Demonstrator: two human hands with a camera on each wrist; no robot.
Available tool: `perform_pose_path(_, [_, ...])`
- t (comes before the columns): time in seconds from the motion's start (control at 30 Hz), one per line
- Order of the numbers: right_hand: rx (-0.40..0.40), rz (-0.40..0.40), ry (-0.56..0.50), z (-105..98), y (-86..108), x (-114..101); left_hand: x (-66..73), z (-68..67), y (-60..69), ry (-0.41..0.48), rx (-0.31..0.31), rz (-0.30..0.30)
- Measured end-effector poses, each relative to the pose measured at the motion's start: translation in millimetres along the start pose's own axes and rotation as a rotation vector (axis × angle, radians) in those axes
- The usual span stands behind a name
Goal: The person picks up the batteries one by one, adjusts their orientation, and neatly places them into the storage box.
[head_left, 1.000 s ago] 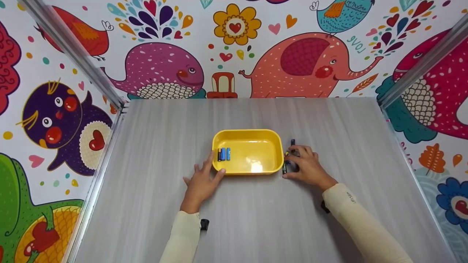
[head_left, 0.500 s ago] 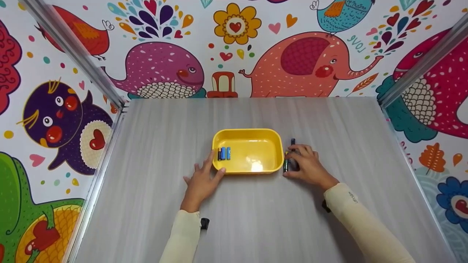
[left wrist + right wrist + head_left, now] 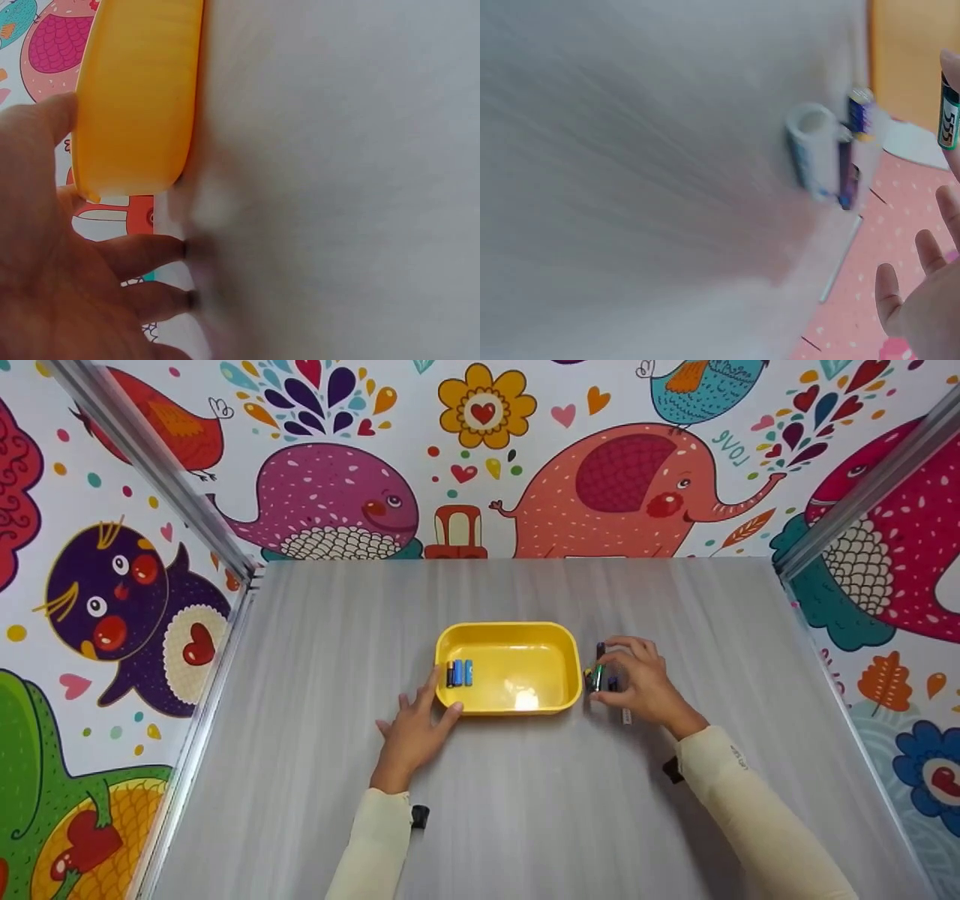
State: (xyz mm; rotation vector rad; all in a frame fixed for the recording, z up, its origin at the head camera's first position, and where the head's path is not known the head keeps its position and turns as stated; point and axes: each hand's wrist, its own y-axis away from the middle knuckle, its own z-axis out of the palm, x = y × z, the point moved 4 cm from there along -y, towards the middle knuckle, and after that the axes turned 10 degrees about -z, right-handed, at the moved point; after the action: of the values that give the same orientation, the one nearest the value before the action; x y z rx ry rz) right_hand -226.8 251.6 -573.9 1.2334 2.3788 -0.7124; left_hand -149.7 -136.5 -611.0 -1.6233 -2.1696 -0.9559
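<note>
A yellow plastic tray (image 3: 517,706) stands on the table, with a dark battery (image 3: 451,674), a blue battery (image 3: 458,673) and a light blue battery (image 3: 469,672) side by side at its left end. My left hand (image 3: 411,742) touches the tray's near left corner, thumb and index finger extended along its sides, the other fingers spread. Beside the tray's right side, my right hand (image 3: 649,686) pinches a green battery (image 3: 949,116) marked 555 between thumb and fingertips, held above the table. Its other fingers are spread apart.
Below the right hand lie several more pieces: a dark battery (image 3: 601,650), a purple and gold battery (image 3: 860,114), and a blurred whitish cylinder (image 3: 810,154). Printed walls and metal posts (image 3: 862,491) bound the grey table (image 3: 337,637).
My right hand has raised the green battery off the table and moved slightly right and away from me. A whitish piece beneath it now shows. The left hand has stayed at the tray.
</note>
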Motion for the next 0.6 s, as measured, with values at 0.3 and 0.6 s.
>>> perform_pose_path(0.3, [-0.003,0.088,-0.002,-25,-30.2,-10,-1.5,0.0,0.5,0.023,-0.015,-0.004])
perform_pose_path(0.6, [-0.007,0.014,-0.055,-21,-68.2,-36,0.1,-0.3,-0.1,0.017,-0.005,0.008])
